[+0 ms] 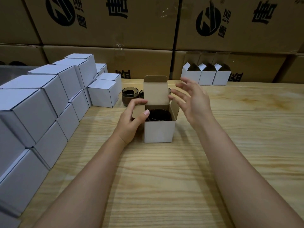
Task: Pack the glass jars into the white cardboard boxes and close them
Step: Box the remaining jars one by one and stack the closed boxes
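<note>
While the left hand (131, 120) grips the side flap of the white box (159, 131) holding a glass jar (160, 115) on the tabletop (164, 178), the open right hand (192, 97) could, seemingly, tip it by pushing the lid (156, 91) carelessly.

You face a pale, grained wooden tabletop (164, 178) that fills the lower view. Behind it rises a wall of large brown corrugated shipping cartons (107, 22), stacked in rows, printed with black logos and characters and sealed with clear tape. The light is dim and even, leaving soft shadows on the wood.
</note>
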Tool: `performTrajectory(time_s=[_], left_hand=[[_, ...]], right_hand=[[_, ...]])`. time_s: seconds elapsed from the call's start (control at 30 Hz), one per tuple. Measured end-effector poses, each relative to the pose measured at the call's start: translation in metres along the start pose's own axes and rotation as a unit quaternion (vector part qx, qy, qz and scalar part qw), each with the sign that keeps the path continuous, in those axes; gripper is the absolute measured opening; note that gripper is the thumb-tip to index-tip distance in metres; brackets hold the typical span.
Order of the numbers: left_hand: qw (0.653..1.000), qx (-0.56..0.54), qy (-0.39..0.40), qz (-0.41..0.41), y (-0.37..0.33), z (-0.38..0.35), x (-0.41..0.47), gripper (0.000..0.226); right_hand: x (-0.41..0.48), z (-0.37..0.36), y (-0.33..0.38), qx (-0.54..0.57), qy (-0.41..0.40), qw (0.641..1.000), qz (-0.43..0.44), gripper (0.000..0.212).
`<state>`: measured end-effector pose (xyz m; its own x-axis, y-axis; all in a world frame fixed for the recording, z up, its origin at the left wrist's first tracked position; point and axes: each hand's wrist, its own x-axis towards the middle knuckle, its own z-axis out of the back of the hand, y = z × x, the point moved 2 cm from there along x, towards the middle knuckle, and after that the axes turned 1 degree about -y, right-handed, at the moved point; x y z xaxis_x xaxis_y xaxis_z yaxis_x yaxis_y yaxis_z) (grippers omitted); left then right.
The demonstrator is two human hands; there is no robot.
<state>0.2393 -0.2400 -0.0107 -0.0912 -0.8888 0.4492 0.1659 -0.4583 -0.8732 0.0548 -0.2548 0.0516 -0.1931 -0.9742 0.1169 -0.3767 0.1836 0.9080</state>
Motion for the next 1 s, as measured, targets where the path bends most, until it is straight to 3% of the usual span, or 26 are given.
performTrajectory(time_s=[0.1, 0.23, 0.4, 0.57, 0.7, 0.87, 1.0], left_hand=[[0.999, -0.042, 0.003, 0.019, 0.000, -0.002, 0.001, 0.038], [0.994, -0.097, -0.012, 0.040, -0.002, -0.002, 0.003, 0.040], [0.977, -0.193, -0.068, 0.065, 0.001, 0.008, 0.007, 0.043], [0.987, -0.143, -0.023, 0.068, -0.003, 0.000, 0.005, 0.057], [0.988, -0.131, -0.027, 0.070, -0.005, -0.006, 0.004, 0.042], [0.992, -0.104, -0.035, 0.070, -0.002, -0.006, 0.006, 0.034], [0.994, -0.090, -0.028, 0.059, -0.002, -0.003, 0.004, 0.030]], right_hand=[[-0.005, 0.020, -0.024, 0.154, 0.059, 0.985, -0.045, 0.044], [-0.009, 0.020, -0.043, 0.149, 0.159, 0.968, -0.128, 0.080], [-0.017, 0.009, -0.052, -0.011, 0.233, 0.963, -0.134, 0.065], [-0.014, 0.010, -0.054, -0.023, 0.234, 0.967, -0.099, 0.063], [-0.012, 0.011, -0.055, -0.016, 0.237, 0.968, -0.080, 0.065], [-0.015, 0.013, -0.051, 0.072, 0.271, 0.956, -0.088, 0.048], [-0.020, 0.010, -0.047, 0.095, 0.302, 0.942, -0.107, 0.076]])
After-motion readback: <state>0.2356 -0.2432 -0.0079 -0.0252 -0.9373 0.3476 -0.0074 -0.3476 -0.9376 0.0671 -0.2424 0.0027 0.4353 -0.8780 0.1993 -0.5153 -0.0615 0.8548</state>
